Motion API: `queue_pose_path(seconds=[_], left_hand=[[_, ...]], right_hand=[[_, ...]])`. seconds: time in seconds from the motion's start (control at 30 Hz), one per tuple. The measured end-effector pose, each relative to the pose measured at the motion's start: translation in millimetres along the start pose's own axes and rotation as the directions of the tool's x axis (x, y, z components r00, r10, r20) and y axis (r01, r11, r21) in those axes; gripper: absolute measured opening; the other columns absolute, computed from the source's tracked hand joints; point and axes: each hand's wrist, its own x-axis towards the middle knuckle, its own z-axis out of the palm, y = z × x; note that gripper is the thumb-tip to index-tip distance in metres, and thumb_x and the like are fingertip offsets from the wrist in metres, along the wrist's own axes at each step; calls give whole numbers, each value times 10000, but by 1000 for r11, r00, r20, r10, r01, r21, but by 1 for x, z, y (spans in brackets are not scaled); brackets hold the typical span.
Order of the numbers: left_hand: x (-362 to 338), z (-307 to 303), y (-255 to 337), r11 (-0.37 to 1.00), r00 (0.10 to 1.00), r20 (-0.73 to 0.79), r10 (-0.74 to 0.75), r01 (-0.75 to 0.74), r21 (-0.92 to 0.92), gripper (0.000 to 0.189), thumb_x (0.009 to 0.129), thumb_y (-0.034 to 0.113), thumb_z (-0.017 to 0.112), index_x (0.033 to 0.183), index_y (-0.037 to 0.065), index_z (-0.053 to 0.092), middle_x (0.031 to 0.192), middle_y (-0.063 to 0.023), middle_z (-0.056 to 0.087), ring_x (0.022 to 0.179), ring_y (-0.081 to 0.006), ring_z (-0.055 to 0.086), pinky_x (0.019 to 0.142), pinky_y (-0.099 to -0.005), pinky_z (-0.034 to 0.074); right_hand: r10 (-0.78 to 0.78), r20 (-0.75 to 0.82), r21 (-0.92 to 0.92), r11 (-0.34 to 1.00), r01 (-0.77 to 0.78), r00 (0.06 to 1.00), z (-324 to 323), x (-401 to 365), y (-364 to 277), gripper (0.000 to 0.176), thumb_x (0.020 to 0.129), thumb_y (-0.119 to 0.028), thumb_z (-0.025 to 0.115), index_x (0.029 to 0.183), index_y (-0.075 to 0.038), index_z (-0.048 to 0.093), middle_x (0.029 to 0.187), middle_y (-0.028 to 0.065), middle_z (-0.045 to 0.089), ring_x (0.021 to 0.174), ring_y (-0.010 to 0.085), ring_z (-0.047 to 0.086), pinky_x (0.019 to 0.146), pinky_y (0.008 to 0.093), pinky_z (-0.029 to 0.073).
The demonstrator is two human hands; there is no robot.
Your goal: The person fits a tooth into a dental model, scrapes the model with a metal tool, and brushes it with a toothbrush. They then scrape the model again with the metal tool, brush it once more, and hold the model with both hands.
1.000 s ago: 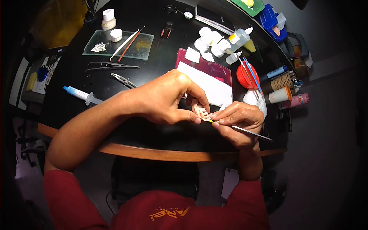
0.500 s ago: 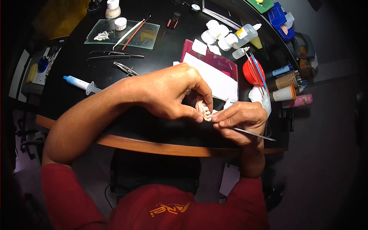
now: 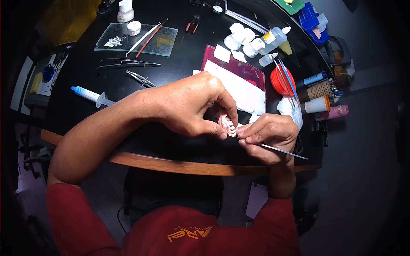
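My left hand point(image 3: 183, 104) pinches a dental model point(image 3: 227, 124) between thumb and bent fingers. The model is pinkish with a row of white teeth, and part of it lies hidden behind the fingers. From the other side my right hand point(image 3: 271, 136) grips a thin metal dental instrument point(image 3: 284, 151) like a pen. Its working tip points at the teeth, close by my left thumb, while the long handle sticks out to the lower right. Both hands are over the near part of the black table.
Beyond the hands lies a dark red plate point(image 3: 210, 55) with a white tissue point(image 3: 239, 89). Tweezers point(image 3: 128, 64), a syringe point(image 3: 92, 95) and a glass slab point(image 3: 102, 42) are at the left. White jars point(image 3: 232, 42), a clear bottle point(image 3: 275, 39) and a red bowl point(image 3: 279, 83) stand right.
The outer end of the instrument has dipped slightly and my right fingers have shifted a little. My left hand keeps its hold on the dental model, nearly still.
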Motion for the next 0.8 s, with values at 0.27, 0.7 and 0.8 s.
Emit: queue_pose_path(seconds=[0.27, 0.7, 0.8], left_hand=[[0, 2, -3, 999, 1000, -23, 18, -18, -28, 224, 785, 115, 852, 962, -7, 789, 881, -126, 763, 791, -215, 708, 757, -343, 573], [3, 2, 3, 988, 969, -200, 148, -133, 84, 274, 742, 142, 909, 964, 14, 812, 833, -104, 774, 746, -178, 717, 687, -293, 559], [5, 6, -3, 972, 924, -302, 235, -219, 88, 302, 718, 148, 930, 964, 14, 817, 847, -114, 787, 731, -161, 721, 660, -278, 543]], right_hand=[[-11, -1, -14, 1000, 11, 1000, -1, -1, 1, 145, 707, 117, 801, 755, 11, 715, 787, 141, 737, 794, 249, 783, 786, 375, 664], [-54, -209, 0, 998, 55, 976, 1, -3, -2, 172, 726, 150, 737, 768, 14, 639, 791, 157, 704, 777, 226, 762, 824, 416, 664], [-73, -267, -5, 997, 74, 961, 3, -4, -3, 185, 741, 157, 738, 785, 6, 639, 812, 155, 701, 793, 213, 755, 858, 448, 656]])
